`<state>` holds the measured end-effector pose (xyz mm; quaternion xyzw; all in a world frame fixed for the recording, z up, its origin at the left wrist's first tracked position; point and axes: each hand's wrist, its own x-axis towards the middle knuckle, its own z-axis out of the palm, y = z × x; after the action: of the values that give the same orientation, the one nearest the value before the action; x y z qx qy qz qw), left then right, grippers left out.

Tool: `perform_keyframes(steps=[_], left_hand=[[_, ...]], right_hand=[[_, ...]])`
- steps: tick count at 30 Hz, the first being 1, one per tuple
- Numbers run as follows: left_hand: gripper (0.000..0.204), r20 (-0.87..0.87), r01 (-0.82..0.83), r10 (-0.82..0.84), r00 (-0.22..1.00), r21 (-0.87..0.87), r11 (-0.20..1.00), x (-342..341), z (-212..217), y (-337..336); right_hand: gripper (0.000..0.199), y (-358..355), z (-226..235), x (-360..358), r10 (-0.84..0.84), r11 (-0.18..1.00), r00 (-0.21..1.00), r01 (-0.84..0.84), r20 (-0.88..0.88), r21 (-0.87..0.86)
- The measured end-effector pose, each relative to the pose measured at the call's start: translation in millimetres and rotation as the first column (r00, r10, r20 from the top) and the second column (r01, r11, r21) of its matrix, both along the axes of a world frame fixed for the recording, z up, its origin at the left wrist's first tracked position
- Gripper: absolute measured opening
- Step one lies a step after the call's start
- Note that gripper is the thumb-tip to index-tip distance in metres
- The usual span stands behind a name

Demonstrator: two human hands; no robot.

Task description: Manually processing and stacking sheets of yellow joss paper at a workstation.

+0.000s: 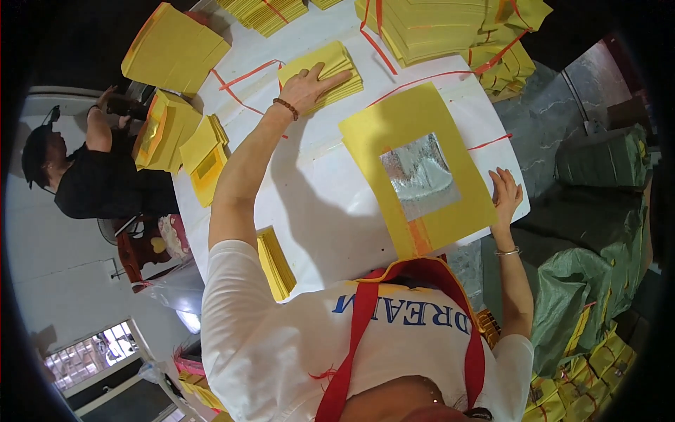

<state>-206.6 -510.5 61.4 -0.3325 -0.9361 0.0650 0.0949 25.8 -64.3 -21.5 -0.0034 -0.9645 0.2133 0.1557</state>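
My left hand (307, 90), with a beaded bracelet at the wrist, lies on a small stack of folded yellow paper (339, 59) at the far middle of the table. Its fingers are stretched out over the top sheets. In front of me is a large yellow paper sheet (365, 137) with a shiny silver square (420, 172) and an orange stripe on it. Just beyond that sheet's right edge, my right hand (505, 195) is at the table's right side, fingers apart and slightly bent, holding nothing that I can see.
The white table (323, 204) carries several red ribbons (450, 74), tall yellow stacks (422, 32) at the far side and more yellow stacks (204, 151) at the left. A thin yellow bundle (274, 264) lies near my left elbow. Green wrapped bales (583, 260) stand right; a person (91, 169) stands left.
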Motion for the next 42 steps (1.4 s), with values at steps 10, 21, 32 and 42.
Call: perform_keyframes(steps=[10,21,32,42], left_hand=[[0.049,-0.077,0.009,-0.007,0.997,0.026,1.0,10.0,6.3,5.9],[0.054,-0.108,-0.02,0.016,0.994,-0.036,0.999,9.0,-5.6,7.0],[0.057,-0.081,0.042,-0.037,0.996,0.049,0.998,-2.4,-9.7,-4.6],[0.07,-0.068,-0.042,0.045,0.997,0.051,0.998,18.1,-10.4,9.7]], right_hand=[[0.038,-0.5,-0.5,-1.6,-0.01,1.0,1.0,0.01,-0.015,-0.01],[0.037,-1.1,-0.8,0.0,0.006,1.0,0.999,-0.006,-0.032,0.002],[0.037,-1.8,0.1,-1.6,-0.003,1.0,1.0,0.003,-0.027,-0.02],[0.038,-1.3,-2.3,-0.7,-0.012,0.999,0.999,0.01,-0.037,-0.035]])
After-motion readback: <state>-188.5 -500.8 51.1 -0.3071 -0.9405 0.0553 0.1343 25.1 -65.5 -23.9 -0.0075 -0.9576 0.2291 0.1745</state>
